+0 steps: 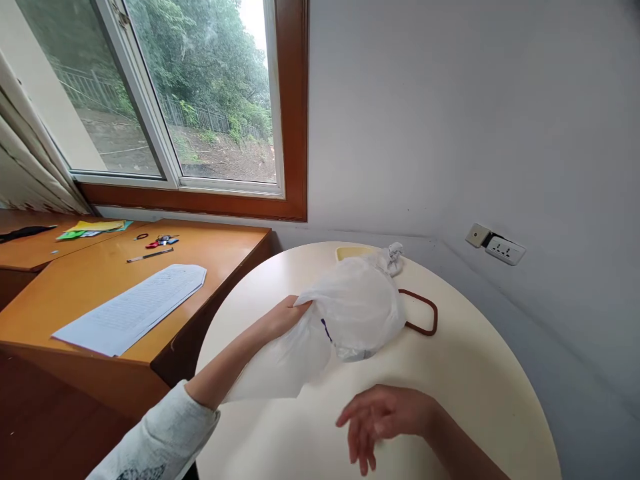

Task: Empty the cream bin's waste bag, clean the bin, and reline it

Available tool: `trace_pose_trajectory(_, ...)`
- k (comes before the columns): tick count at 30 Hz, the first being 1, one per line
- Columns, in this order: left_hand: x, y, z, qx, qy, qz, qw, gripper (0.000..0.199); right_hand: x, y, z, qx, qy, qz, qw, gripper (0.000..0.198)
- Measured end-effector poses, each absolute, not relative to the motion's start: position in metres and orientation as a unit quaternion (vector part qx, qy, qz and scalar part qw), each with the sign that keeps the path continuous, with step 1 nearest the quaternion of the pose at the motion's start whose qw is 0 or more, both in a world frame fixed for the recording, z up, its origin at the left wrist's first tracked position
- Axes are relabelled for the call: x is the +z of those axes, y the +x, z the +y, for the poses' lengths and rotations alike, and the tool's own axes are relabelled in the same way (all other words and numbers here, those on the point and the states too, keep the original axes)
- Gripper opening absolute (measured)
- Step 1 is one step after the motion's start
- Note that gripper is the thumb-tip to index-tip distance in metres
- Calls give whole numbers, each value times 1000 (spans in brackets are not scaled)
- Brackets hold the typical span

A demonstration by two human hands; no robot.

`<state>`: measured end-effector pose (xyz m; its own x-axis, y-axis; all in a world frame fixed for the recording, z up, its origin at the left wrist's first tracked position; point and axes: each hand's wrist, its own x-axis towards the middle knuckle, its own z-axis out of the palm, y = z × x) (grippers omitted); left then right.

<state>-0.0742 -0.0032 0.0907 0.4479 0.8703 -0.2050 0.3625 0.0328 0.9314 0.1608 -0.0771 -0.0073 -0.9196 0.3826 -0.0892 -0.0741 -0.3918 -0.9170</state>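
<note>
A white, partly see-through plastic bag [365, 300] lies puffed up on the round cream table [480, 373]. My left hand [287, 317] is closed on the bag's gathered plastic at its left side, and a loose flap [285, 367] hangs down below the wrist. What the bag holds, if anything, cannot be made out. My right hand [383, 417] hovers over the near part of the table, fingers apart and bent downward, holding nothing. Beside the bag lies a brown rounded frame [434, 317], partly covered by it.
Behind the bag are a pale yellow tray-like thing [345, 253] and a crumpled knot of white plastic [395, 257]. On the wooden desk [225, 250] at left lie papers [140, 303], a pen [150, 255] and small red and blue items [163, 242]. A wall socket [505, 249] is at right.
</note>
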Motion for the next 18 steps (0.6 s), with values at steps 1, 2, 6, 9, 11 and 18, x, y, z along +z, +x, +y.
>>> trace_pose_trajectory(1, 92, -73, -6, 219, 670, 467, 535, 29, -4, 154, -76, 804, -154, -553, 159, 49)
trace_pose_trajectory(2, 94, -72, -9, 203, 690, 461, 519, 26, -2, 148, -74, 781, -180, -564, 197, 43)
trace_pose_trajectory(6, 102, -67, -28, 170, 790, 415, 418, 17, -2, 133, -62, 715, -283, -528, 361, 50)
trace_pose_trajectory(9, 104, -61, -41, 135, 851, 363, 355, 18, -5, 131, -56, 742, -207, -515, 375, 84)
trace_pose_trajectory(11, 100, -56, -48, 96, 885, 322, 322, 15, -4, 131, -55, 769, -144, -500, 372, 88)
trace_pose_trajectory(18, 74, -52, -44, -32, 900, 378, 216, 24, 12, 165, -40, 728, -171, -407, 525, 24)
